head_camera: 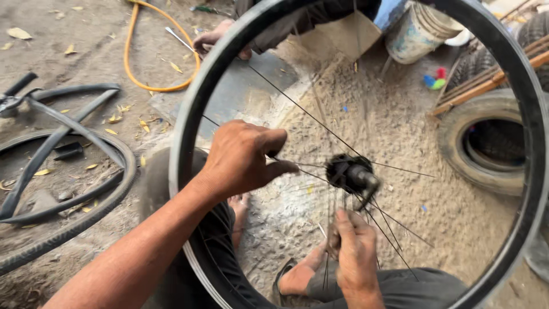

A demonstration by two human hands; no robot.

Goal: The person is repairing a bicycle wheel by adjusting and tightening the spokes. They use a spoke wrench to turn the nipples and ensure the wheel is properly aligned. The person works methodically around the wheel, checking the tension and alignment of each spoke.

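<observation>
Between our two hands: we see the black hub [350, 173], and thin spokes [303, 109] run from it toward the rim.
Wheel: the bicycle rim [184, 123] stands upright before us on the sandy ground [400, 126], and it rings both hands.
Left hand [243, 157]: its fingers [280, 169] are pinched together on a spoke just left of the hub.
Right hand [354, 252]: it is below the hub, the fingers closed around a bundle of loose spokes [327, 269].
How it handles: we judge the rim light and stiff. The spokes look thin, springy and easy to bend, and bare metal may slip between the fingertips.
Where to hold: we think a spoke is best taken close to the hub, where it bends least. The rim is safe to hold at any part of its edge.
Further from the fingers: a loose tyre [74, 223] lies to the left, a yellow hose [134, 63] above it, and another tyre [486, 143] to the right.
Other person: one hand [214, 37] with a thin metal tool is beyond the rim top.
</observation>
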